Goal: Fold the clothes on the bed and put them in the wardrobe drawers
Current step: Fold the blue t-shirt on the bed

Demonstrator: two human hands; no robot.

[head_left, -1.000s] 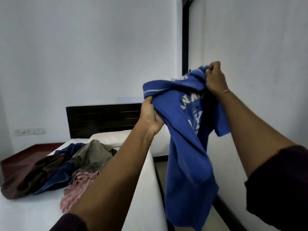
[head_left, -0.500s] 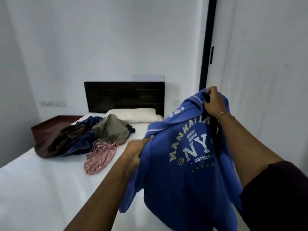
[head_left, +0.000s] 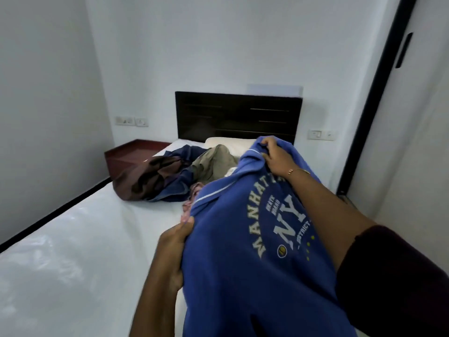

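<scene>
I hold a blue T-shirt (head_left: 233,263) with white "MANHATTAN NY" print over the right side of the white bed (head_left: 80,251). My left hand (head_left: 176,242) grips its near left edge. Farther out, my right hand (head_left: 277,158) grips the far upper edge, a thin bracelet on the wrist. Behind the shirt lies a pile of clothes (head_left: 165,178): a brown garment, a dark blue one, an olive one (head_left: 213,162) and a pink one (head_left: 192,198) partly hidden by the shirt.
A dark headboard (head_left: 238,115) and a white pillow (head_left: 230,143) stand at the bed's far end. A red-brown side surface (head_left: 128,156) fills the left corner. A white wardrobe door (head_left: 418,117) with a dark frame and handle rises on the right.
Both hands have brought the blue shirt down from in front of the wardrobe and leftward over the bed. My view has tilted down and turned left toward the bed.
</scene>
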